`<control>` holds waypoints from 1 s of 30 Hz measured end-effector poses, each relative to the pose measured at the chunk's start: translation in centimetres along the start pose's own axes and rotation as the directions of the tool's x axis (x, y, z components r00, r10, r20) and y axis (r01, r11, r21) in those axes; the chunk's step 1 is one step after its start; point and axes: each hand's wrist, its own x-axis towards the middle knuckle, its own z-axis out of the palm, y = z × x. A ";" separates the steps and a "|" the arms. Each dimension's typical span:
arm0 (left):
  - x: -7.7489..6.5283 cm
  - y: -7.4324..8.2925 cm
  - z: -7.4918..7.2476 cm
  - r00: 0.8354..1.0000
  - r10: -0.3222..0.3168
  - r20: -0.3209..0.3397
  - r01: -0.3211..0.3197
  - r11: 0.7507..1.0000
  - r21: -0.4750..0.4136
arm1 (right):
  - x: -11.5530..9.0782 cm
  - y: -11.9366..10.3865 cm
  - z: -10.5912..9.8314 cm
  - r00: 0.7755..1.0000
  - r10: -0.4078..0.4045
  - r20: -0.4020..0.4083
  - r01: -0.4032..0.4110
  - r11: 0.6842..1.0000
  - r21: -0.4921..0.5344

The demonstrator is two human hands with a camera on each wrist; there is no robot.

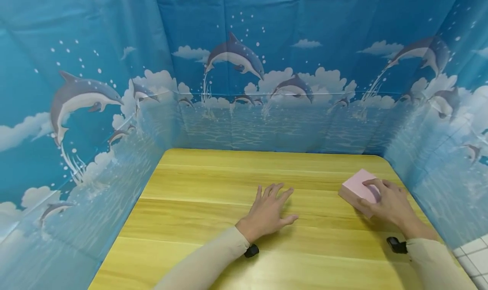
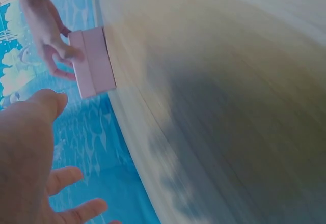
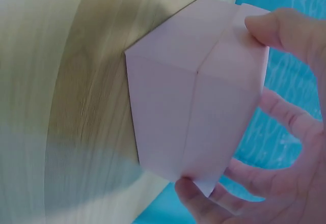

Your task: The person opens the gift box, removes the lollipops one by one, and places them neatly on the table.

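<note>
A pink lidded cardboard box [image 1: 356, 184] sits at the right side of the wooden table [image 1: 213, 222]. My right hand [image 1: 392, 203] grips it from above, thumb on one side and fingers on the other. In the right wrist view, a seam runs round the box [image 3: 163, 96] between lid and base, and the thumb [image 3: 275, 28] presses on the lid part. My left hand [image 1: 267, 211] is over the middle of the table, fingers spread and nothing in it. The left wrist view shows its thumb [image 2: 48, 102] held out, well apart from the box [image 2: 97, 63].
A blue curtain [image 1: 244, 125] printed with dolphins, clouds and water hangs around the table's back and sides. White floor tiles [image 1: 474, 256] show at the lower right. Each wrist carries a small black device, one [image 1: 251, 251] at the left cuff and another [image 1: 396, 245] at the right.
</note>
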 end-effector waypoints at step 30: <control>2.7 3.3 1.8 0.980 0.196 -0.036 -0.188 0.971 0.149 | -0.7 -11.1 2.8 0.984 -0.156 0.086 0.150 0.986 0.066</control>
